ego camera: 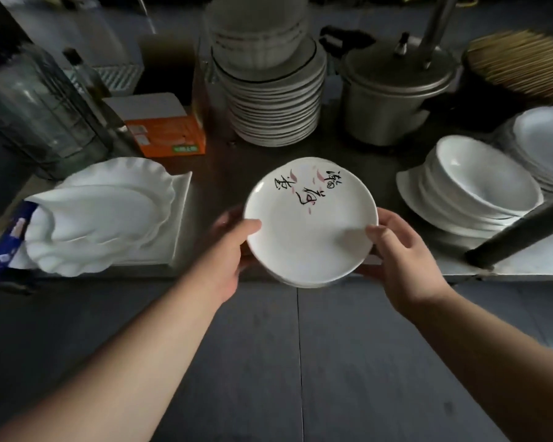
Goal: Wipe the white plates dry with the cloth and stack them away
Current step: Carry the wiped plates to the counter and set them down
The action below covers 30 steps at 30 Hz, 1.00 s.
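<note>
A small stack of round white plates (304, 237) with black brush writing and pink marks on the top one is held over the front edge of the metal counter (224, 161). My left hand (227, 247) grips its left rim, thumb on top. My right hand (399, 253) grips the right rim the same way. No cloth is in view.
A tall stack of white plates (273, 106) topped with bowls stands behind. White bowls (479, 189) are stacked at the right, scalloped white platters (103, 212) at the left. A metal pot (393, 90), an orange box (170, 135) and a glass jar (35, 103) stand at the back. A dark pole (521, 228) crosses at the right.
</note>
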{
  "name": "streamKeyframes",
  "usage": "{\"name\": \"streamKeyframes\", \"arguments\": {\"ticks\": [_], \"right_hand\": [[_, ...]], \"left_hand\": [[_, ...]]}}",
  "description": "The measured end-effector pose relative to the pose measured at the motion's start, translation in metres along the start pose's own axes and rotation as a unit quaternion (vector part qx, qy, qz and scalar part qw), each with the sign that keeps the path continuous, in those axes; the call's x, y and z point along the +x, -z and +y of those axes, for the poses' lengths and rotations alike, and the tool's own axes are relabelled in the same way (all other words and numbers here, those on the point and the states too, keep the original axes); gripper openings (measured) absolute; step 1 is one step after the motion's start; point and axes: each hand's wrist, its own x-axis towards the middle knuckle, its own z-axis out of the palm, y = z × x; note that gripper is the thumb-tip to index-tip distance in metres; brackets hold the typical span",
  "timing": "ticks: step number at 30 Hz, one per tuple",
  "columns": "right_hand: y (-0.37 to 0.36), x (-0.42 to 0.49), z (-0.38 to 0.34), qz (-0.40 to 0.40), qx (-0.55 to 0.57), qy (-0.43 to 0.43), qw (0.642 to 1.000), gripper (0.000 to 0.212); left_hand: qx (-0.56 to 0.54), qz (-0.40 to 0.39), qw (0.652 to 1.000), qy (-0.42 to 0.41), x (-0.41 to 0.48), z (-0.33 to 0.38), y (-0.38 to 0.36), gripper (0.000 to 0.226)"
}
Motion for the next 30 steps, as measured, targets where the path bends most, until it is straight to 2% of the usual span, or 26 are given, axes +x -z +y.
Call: {"name": "streamKeyframes", "arguments": {"ticks": [5, 8, 13, 16, 18, 30], "right_hand": [[0.002, 0.049, 0.015, 0.037, 0.023, 0.031, 0.999, 0.033], [-0.003, 0.075, 0.016, 0.051, 0.046, 0.019, 0.997, 0.033], [-0.012, 0.118, 0.012, 0.061, 0.070, 0.004, 0.996, 0.017], [-0.018, 0.137, 0.008, 0.055, 0.077, -0.026, 0.995, 0.019], [-0.018, 0.146, 0.008, 0.048, 0.067, -0.036, 0.996, 0.014], [-0.013, 0.172, 0.004, 0.052, 0.039, -0.081, 0.995, 0.024]], "left_hand": [[0.007, -0.019, 0.999, -0.027, 0.059, -0.011, -0.018, 0.025], [0.020, -0.021, 0.999, -0.037, 0.089, -0.003, -0.020, 0.027], [0.024, -0.017, 0.999, -0.025, 0.122, 0.013, -0.030, 0.012], [0.023, -0.019, 0.999, -0.015, 0.139, 0.017, -0.035, 0.008], [0.029, -0.015, 0.999, -0.009, 0.148, 0.015, -0.039, 0.007], [0.063, 0.021, 0.998, -0.025, 0.170, 0.002, -0.053, 0.006]]}}
